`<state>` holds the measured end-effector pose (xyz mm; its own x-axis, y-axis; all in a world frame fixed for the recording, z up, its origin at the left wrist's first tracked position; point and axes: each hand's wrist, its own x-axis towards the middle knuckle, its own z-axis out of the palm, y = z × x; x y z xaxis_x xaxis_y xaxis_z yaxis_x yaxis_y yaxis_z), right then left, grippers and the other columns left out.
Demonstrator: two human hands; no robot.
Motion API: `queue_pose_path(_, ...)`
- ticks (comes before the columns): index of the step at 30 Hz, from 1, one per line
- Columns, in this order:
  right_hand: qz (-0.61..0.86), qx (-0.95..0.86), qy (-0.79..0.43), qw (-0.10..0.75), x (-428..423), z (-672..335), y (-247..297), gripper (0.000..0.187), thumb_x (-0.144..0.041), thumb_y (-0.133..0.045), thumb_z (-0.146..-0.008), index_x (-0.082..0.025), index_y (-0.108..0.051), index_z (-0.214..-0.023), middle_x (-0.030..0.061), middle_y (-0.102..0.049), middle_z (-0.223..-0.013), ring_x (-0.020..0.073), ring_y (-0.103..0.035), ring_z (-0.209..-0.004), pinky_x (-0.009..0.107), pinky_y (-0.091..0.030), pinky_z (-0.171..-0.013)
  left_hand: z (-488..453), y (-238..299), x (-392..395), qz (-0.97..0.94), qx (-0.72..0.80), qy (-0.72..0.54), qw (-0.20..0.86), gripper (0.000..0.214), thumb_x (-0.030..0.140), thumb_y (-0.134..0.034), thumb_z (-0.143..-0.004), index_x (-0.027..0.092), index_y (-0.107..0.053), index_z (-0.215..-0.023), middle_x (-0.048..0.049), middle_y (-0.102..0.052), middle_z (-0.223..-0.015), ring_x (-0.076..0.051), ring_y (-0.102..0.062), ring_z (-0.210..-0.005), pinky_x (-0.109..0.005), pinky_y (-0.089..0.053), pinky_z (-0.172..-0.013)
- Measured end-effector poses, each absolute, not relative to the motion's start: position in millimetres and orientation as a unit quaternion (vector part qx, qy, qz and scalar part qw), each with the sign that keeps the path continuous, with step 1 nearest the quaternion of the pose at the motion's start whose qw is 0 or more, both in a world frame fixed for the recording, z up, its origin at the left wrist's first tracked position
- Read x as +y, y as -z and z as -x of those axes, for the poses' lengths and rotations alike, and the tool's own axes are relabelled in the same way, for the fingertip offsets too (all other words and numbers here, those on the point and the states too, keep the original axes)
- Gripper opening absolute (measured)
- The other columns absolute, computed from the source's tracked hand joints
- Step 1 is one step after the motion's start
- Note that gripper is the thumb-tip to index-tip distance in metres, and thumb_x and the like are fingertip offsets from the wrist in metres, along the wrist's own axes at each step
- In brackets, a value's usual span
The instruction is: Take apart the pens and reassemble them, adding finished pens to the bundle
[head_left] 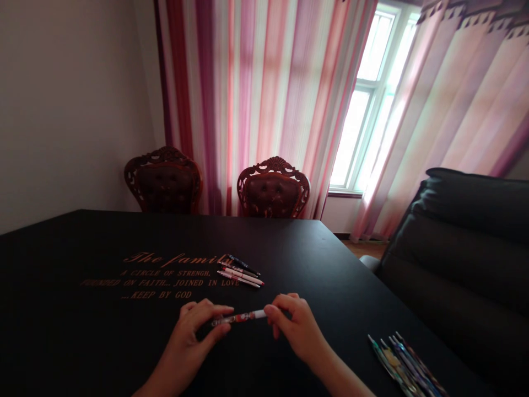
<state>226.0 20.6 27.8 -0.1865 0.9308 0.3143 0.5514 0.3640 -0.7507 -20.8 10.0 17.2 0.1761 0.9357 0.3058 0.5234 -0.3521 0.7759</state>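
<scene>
Between my two hands, over the black table (124,331), is a pen (243,317) with a patterned barrel and a white right end. My left hand (198,331) has its thumb and fingers closed around the patterned left part. The thumb and forefinger of my right hand (295,325) pinch the white end. Just beyond the hands lies a small group of pens (239,275), dark ones at the back and white ones in front. Several other pens (405,364) lie side by side at the lower right, cut off by the frame's bottom edge.
Gold lettering (173,275) is printed on the tabletop. Behind the far edge stand two carved chairs, one at left (165,182) and one at centre (273,190). A dark padded armchair (463,264) is at the right. Striped curtains (264,99) hang beside a bright window (359,121).
</scene>
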Motion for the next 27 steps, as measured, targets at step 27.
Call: queue_pose_path(27, 0.502, -0.69, -0.281, 0.439, 12.9, -223.3, -40.0, 0.018, -0.032, -0.072, -0.082, -0.021, -0.067, -0.069, -0.0039, -0.071, -0.065, 0.0179, -0.058, -0.077, 0.03, -0.034, -0.078, 16.3, -5.4, 18.5, -0.273, 0.263, -0.508, 0.773, 0.039, 0.046, -0.073, -0.084, 0.012, -0.077, -0.102, -0.0051, -0.072, -0.079, -0.014, -0.063, -0.077, -0.026, -0.051, -0.08)
